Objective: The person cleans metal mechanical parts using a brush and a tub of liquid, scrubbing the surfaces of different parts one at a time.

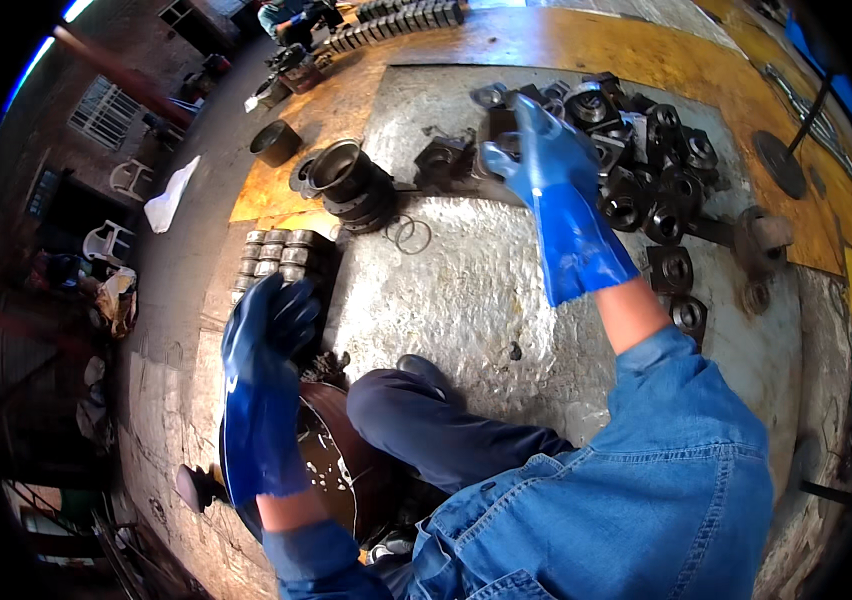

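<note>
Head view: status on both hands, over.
Right hand at a dark metal block, grip unclear. Left hand near rows of metal cylinders, loosely curled. Black metal parts crowd right hand.

From my end I've got long rubbery blue gloves (581,250) on both the left hand (268,325) and right hand (549,150), glossy and paler over the fingers, way deeper blue at the flared cuffs, with kinda wavy edges. Bare forearm shows past each one, then a faded blue denim shirt (666,470), sleeves stopping short of the gloves, chunky stitched seams, at least one pocket down low. Below that I'm seeing plain dark navy trousers (446,420) and a dark shoe (426,372).
</note>
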